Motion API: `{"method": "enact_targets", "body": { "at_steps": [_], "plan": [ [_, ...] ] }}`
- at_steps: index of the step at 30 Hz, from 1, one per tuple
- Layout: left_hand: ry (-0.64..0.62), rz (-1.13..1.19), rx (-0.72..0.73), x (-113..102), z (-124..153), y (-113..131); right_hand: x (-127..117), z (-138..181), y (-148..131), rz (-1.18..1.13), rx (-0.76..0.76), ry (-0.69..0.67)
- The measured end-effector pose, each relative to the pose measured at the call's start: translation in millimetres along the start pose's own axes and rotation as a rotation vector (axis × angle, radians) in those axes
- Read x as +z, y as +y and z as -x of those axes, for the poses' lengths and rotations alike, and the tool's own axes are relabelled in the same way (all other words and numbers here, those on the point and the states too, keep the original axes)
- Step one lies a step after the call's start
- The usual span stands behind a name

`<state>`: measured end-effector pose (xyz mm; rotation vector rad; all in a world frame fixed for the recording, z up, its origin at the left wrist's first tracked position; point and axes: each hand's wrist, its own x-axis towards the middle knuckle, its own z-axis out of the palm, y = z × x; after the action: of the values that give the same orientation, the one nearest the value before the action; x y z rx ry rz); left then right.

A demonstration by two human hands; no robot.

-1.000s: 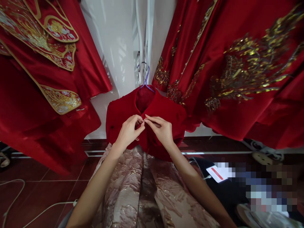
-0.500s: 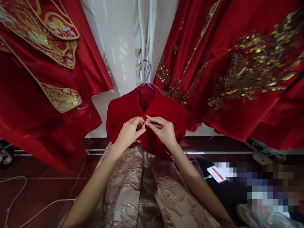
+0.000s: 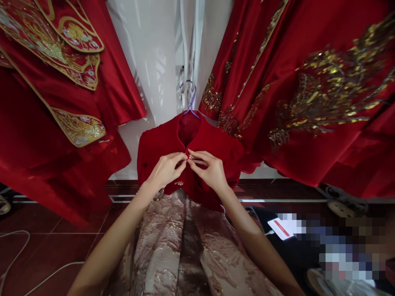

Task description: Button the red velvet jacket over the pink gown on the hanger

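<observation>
A red jacket [image 3: 160, 137] hangs in front of me on a purple hanger [image 3: 191, 105]. At its front opening, just under the collar, my left hand [image 3: 168, 166] and my right hand [image 3: 210, 166] meet fingertip to fingertip. Both hands are closed in a pinch. Between the fingertips sits a small shiny front clasp [image 3: 190, 156], mostly covered by my fingers; each hand grips one side of it. Lower on the jacket front is a second ornate clasp [image 3: 179, 183], which neither hand touches.
Red embroidered garments hang on the left [image 3: 120, 82] and red sequined ones on the right [image 3: 247, 102]. A patterned, shiny pinkish cloth [image 3: 160, 238] lies below the jacket. White cables [image 3: 27, 246] run over the tiled floor. A device with a lit screen [image 3: 280, 228] lies at right.
My left hand has turned slightly, its fingers now straighter and pinching at the clasp. The right hand keeps nearly the same place. The view has shifted a little.
</observation>
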<state>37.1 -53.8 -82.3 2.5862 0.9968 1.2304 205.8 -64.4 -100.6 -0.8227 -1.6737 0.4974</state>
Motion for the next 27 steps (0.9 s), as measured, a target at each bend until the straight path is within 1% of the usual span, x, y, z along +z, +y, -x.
{"method": "enact_targets", "body": {
  "at_steps": [2, 5, 8, 10, 12, 13, 14, 16, 17, 18, 19, 20, 22, 25, 27],
  "plan": [
    [-0.005, 0.085, -0.047, 7, 0, 0, 3, -1, 2, 0.051, -0.018, 0.022],
    [-0.023, 0.304, -0.082, 19, 5, 4, 11, 5, 5, 0.154, -0.065, 0.05],
    [-0.061, 0.537, -0.115, 23, 17, 11, 15, 21, 6, 0.202, -0.106, -0.016],
    [-0.084, 0.598, -0.167, 20, 29, 13, 11, 31, 7, 0.209, -0.103, -0.091],
    [-0.07, 0.559, -0.22, 15, 44, 10, -3, 38, 8, 0.224, -0.034, -0.131],
    [-0.022, 0.514, -0.245, 13, 52, 6, -14, 40, 9, 0.236, 0.03, -0.12],
    [0.056, 0.459, -0.273, 12, 60, 0, -26, 41, 10, 0.258, 0.11, -0.091],
    [0.262, 0.332, -0.333, 12, 76, -14, -52, 41, 11, 0.317, 0.249, -0.079],
    [0.348, 0.271, -0.36, 13, 82, -21, -64, 41, 11, 0.341, 0.293, -0.076],
    [0.398, 0.221, -0.379, 15, 87, -26, -73, 40, 8, 0.352, 0.323, -0.037],
    [0.406, 0.187, -0.389, 17, 91, -31, -81, 40, 4, 0.356, 0.34, 0.019],
    [0.383, 0.166, -0.392, 18, 93, -34, -85, 40, -2, 0.334, 0.351, 0.061],
    [0.314, 0.147, -0.389, 21, 94, -36, -87, 39, -20, 0.223, 0.359, 0.09],
    [0.272, 0.182, -0.386, 26, 89, -35, -77, 40, -53, 0.001, 0.388, -0.046],
    [0.261, 0.255, -0.39, 30, 86, -34, -64, 41, -67, -0.111, 0.447, -0.189]
  ]
}}
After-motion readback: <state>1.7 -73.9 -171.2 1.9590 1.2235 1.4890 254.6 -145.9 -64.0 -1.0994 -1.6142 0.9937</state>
